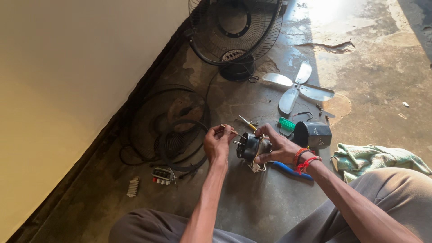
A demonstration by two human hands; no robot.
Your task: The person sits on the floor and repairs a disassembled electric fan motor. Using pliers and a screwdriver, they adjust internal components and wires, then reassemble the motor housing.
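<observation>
No packages, labels, signs or screens can be made out anywhere in this view; the things lying on the floor show no readable wrapping or display.

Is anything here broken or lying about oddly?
Yes: a fan lies in pieces on the concrete floor. Its blade lies bare, one grille lies flat by the wall, and the right hand holds the loose motor. The floor surface is chipped beyond the blade.
</observation>
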